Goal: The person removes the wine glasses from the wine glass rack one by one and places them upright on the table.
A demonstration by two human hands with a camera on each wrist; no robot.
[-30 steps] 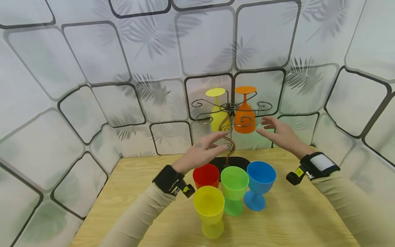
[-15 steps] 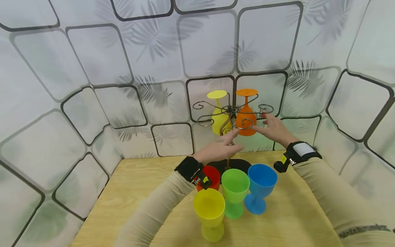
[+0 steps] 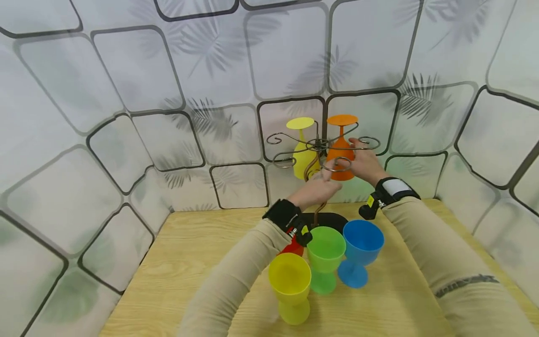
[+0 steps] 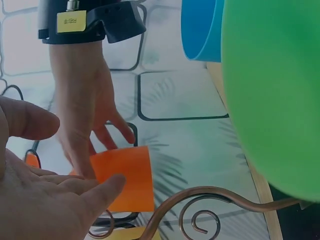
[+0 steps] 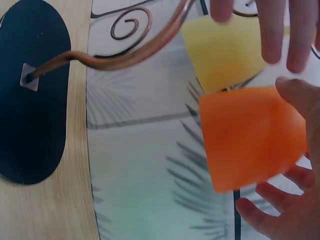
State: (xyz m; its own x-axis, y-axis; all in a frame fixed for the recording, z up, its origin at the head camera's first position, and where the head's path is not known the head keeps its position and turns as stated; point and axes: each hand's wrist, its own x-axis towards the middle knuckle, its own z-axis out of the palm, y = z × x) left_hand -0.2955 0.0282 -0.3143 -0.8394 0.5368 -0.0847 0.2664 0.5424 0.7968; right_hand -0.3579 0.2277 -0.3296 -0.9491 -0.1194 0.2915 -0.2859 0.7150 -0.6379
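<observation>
An orange goblet [image 5: 250, 140] hangs upside down by its foot from a wire goblet rack [image 3: 317, 144]. My right hand [image 3: 365, 164] reaches in from the right and holds its bowl, thumb on one side and fingers curving behind. My left hand [image 3: 317, 189] is just left of and below that bowl, its fingers extended and overlapping it in the left wrist view. A yellow goblet [image 3: 302, 161] hangs inverted beside the orange one.
On the wooden table [image 3: 202, 262], a yellow goblet [image 3: 290, 281], a green goblet [image 3: 326, 248], a blue goblet [image 3: 363, 243] and a partly hidden red goblet [image 3: 294, 248] stand upright before the rack's black oval base [image 5: 35, 125]. Patterned fabric [image 3: 219, 140] surrounds the table.
Both hands have moved in toward the orange goblet, the left rightward and the right leftward. The right hand now reaches round its bowl. The left sleeve and wrist cover more of the red goblet.
</observation>
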